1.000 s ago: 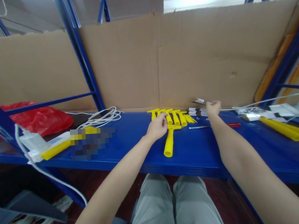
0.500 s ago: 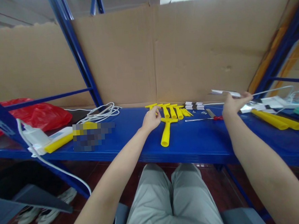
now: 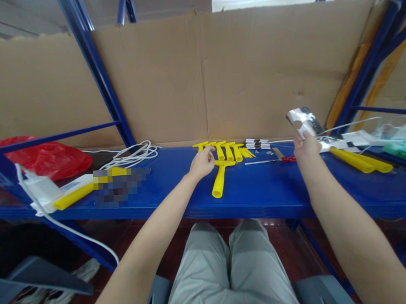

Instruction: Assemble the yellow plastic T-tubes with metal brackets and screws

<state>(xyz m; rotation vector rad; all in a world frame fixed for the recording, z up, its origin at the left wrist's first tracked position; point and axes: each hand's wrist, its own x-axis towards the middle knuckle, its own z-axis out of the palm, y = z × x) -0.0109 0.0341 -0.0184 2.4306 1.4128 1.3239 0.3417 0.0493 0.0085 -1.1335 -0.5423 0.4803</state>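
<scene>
My left hand [image 3: 203, 164] rests over the left part of a row of yellow T-shaped handles [image 3: 229, 151]. Its fingers are curled together, and what they hold, if anything, is hidden. Just in front and to the right, a single yellow T-shaped handle [image 3: 218, 182] lies with its round hollow end toward me. Raised above the right part of the shelf, my right hand [image 3: 307, 146] is closed on a shiny silver-and-white packet [image 3: 303, 120], which is tilted up. Below that hand lies a screwdriver with a red handle [image 3: 288, 159], its shaft pointing left.
Thin yellow pieces [image 3: 247, 153] and stacked black-and-white strips [image 3: 257, 143] lie behind the screwdriver. Yellow tubes [image 3: 358, 161] are at right. White cable [image 3: 137, 153], a power strip [image 3: 45, 185] and a red bag [image 3: 48, 157] occupy the left. Cardboard [image 3: 150, 82] walls the back.
My right hand has turned and lifted the packet, so its broad shiny face now shows. The left hand stays by the yellow handles. The whole view has shifted slightly.
</scene>
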